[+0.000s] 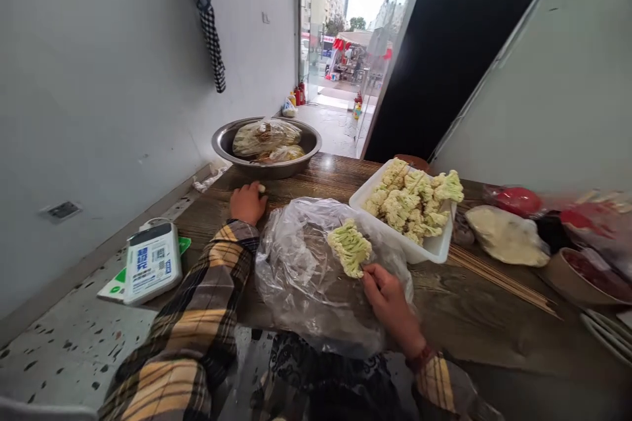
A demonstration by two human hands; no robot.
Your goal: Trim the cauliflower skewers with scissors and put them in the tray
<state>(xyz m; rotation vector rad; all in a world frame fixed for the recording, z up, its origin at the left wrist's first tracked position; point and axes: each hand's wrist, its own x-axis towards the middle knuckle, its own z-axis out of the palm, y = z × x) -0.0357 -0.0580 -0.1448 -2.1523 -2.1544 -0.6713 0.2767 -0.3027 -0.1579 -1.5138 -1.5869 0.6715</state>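
Cauliflower florets [407, 207] occupy the dark wooden counter [464, 306], most heaped toward its far edge and one held up over its near middle. Biggest after the counter itself is the metal basin [269, 170], by the far left corner, with filled plastic bags [266, 137] inside it. A crumpled clear bag [291, 260] lies spread along the near edge. Right of that, the white tray [438, 250] bears the heap, one floret poking past its rim. Thin wooden sticks [498, 276] lie beside the tray, pointing toward the near right corner, and a white box [153, 263] stands at the left edge.

From where I am, the person's right hand [390, 299] is pinched on the lower end of the held floret [349, 248], above the clear bag. Their left hand [248, 204] rests near the basin, a small pale bit [261, 189] at its fingertips; I cannot tell whether the fingers are closed on it.
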